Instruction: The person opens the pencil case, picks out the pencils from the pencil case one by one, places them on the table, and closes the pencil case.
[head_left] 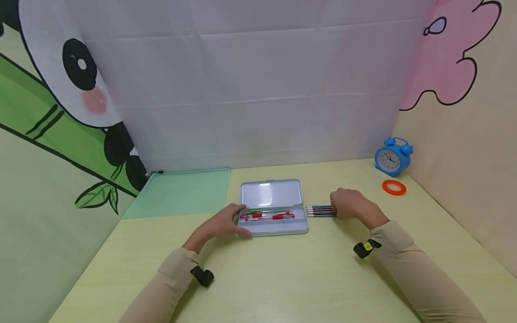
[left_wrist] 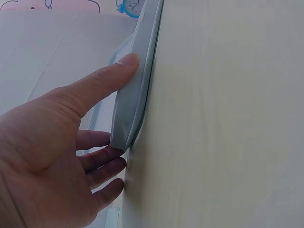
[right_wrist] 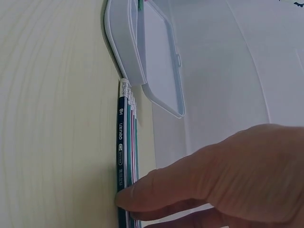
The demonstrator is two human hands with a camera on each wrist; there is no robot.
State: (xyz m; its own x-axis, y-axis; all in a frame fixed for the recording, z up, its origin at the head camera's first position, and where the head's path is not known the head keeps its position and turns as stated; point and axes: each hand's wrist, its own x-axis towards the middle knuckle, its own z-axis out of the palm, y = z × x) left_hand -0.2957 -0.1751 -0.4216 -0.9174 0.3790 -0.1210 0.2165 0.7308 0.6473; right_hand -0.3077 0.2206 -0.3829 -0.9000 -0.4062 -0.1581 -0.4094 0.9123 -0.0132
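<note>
A pale grey pencil case (head_left: 278,229) lies with its lid (head_left: 270,192) raised at the back. Inside are several pens (head_left: 268,216) with red parts and one with green. My left hand (head_left: 224,220) grips the case's left end; in the left wrist view the thumb (left_wrist: 111,76) lies on its front wall and the fingers are round the end. Just right of the case, several pencils (head_left: 321,211) lie side by side, eraser ends toward it. My right hand (head_left: 349,204) holds them, its thumb (right_wrist: 142,194) against the nearest dark HB pencil (right_wrist: 121,137). Their far ends are hidden by the hand.
A blue alarm clock (head_left: 391,157) stands at the back right, with an orange-red ring (head_left: 393,187), perhaps a tape roll, in front of it. A green mat (head_left: 186,193) covers the table's back left. A white cloth (head_left: 258,89) hangs behind the table.
</note>
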